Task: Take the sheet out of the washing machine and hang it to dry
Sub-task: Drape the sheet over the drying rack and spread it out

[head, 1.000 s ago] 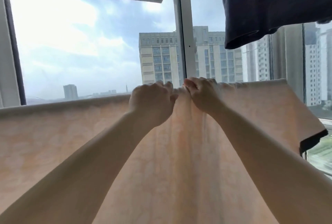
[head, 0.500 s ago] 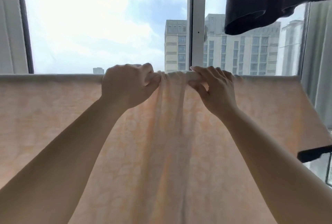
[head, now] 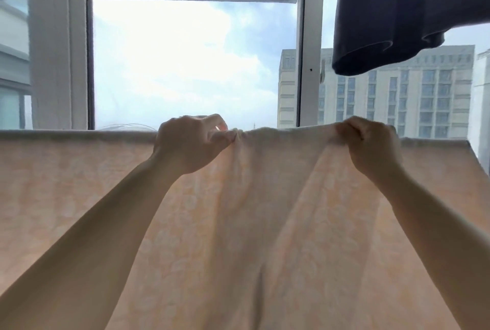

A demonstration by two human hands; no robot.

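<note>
While the sheet [head: 238,223] hides its rail, both hands, left [head: 189,144] and right [head: 371,146], pinch its top edge below a dark garment [head: 408,11] at upper right.

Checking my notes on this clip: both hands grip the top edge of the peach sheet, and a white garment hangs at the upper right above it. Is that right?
One detail is wrong: the garment at the upper right is dark navy, not white, as the head view shows. The rest holds: the left hand and the right hand both grip the top edge of the peach sheet.
</note>
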